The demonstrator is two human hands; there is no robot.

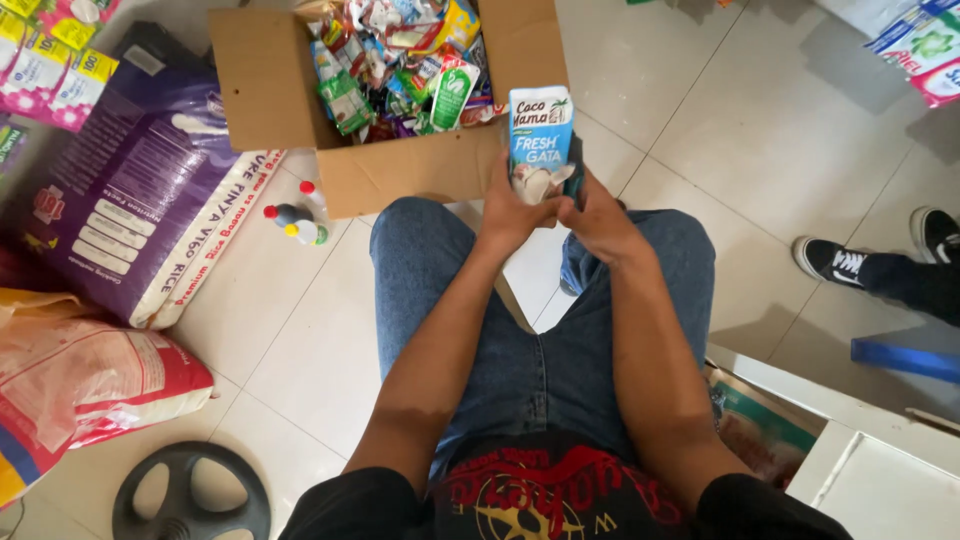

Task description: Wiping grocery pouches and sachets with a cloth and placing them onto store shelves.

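Pale floor tiles spread under my knees where I sit. My left hand and right hand each keep a closed grip on the foot of a blue-and-white carton, held upright just this side of the open cardboard box. Left of that box stand small bottles, then a purple rice sack. I'm at the handling stage, carton out; steady hands matter now.
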